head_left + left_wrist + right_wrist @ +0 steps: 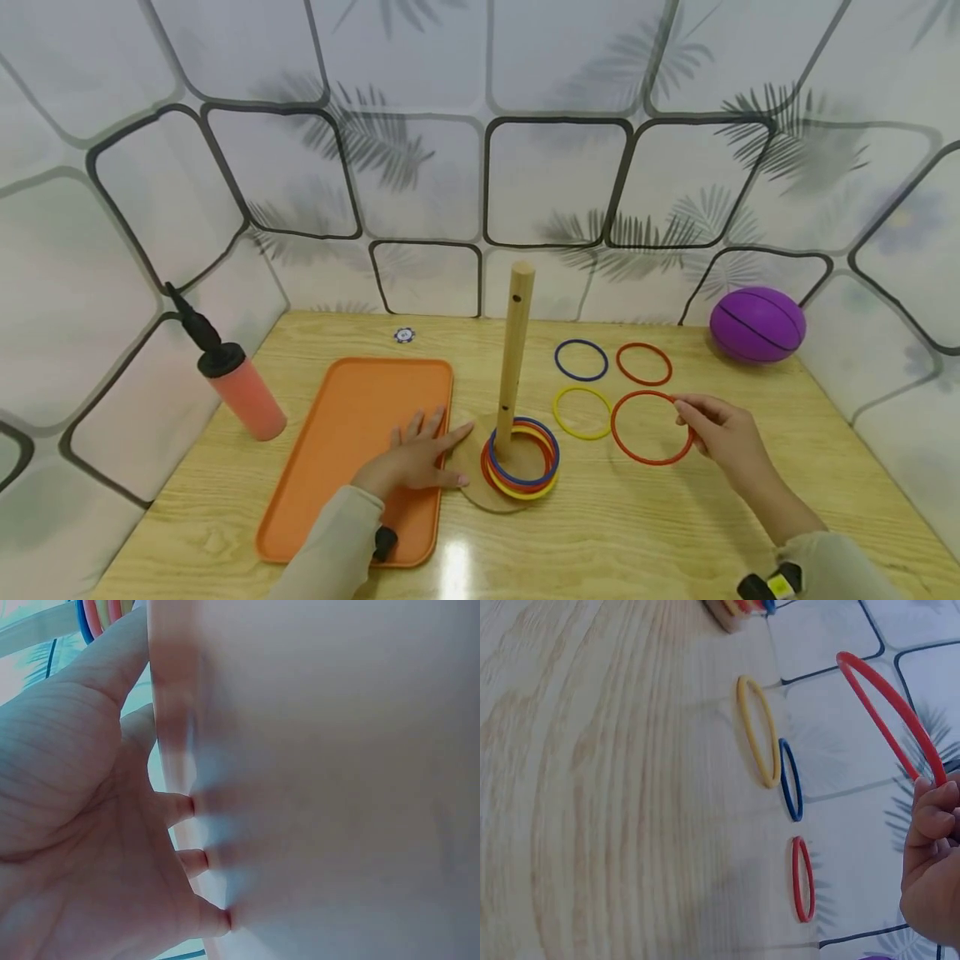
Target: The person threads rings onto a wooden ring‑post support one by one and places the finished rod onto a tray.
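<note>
r hand (720, 433): pinch on red ring (651, 462) (l hand (417, 458) wide, on tray (360, 408))

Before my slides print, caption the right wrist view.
Right hand pinching red ring; yellow ring, blue ring and second red ring on table.

The left hand (97, 817) rests spread fingertips (223, 921) on the tray (337, 787), coloured rings (93, 616) at upper left.

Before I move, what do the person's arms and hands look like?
The left hand and right hand are bare, without gloves. The left sleeve and right sleeve are pale and look plain. A small black device shows by the left sleeve; a second black device, by the right, has a yellow patch. I see no cables.
</note>
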`<state>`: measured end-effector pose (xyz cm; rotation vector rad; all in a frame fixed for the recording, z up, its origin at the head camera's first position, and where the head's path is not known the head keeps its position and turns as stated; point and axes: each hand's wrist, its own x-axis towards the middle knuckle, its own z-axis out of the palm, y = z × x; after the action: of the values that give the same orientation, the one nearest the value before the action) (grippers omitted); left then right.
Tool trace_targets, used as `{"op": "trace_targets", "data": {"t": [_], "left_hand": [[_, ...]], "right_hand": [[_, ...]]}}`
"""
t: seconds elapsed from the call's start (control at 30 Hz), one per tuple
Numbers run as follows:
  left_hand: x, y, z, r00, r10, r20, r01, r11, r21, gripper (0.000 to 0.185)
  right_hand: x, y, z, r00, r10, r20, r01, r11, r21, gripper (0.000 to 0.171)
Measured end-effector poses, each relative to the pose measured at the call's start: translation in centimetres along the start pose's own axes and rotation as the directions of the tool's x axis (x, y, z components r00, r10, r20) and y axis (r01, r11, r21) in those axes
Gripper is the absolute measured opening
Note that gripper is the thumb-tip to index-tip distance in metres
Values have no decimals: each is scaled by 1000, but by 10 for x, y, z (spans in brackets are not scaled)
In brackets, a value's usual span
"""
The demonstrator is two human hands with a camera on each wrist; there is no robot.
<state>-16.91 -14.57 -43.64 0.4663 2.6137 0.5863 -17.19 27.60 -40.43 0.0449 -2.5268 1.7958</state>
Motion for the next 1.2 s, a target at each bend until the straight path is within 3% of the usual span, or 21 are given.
{"op": "trace_targets", "data": {"t": [0.2, 0.4, 0.7, 0.83, 1.2], "left_hand": [[1, -1, 2, 1000, 0, 8, 0, 1000, 4, 78], [3, -2, 3, 1000, 3, 3, -3, 1000, 9, 78], [0, 0, 0, 1000, 4, 3, -4, 1000, 2, 78], [-1, 0, 0, 1000, 1, -2, -1, 1000, 6, 77], [0, -2, 1, 1000, -8, 3, 8, 1000, 10, 78]], "right_hand": [[-3, -12, 2, 999, 37, 18, -38, 995, 96, 11], [-4, -30, 3, 999, 23, 30, -29, 969, 247, 13], [-8, -58, -4, 999, 10, 48, -24, 948, 318, 14], [-7, -65, -8, 997, -18, 69, -11, 920, 392, 16], [-1, -85, -19, 991, -89, 99, 12, 800, 600, 22]]}}
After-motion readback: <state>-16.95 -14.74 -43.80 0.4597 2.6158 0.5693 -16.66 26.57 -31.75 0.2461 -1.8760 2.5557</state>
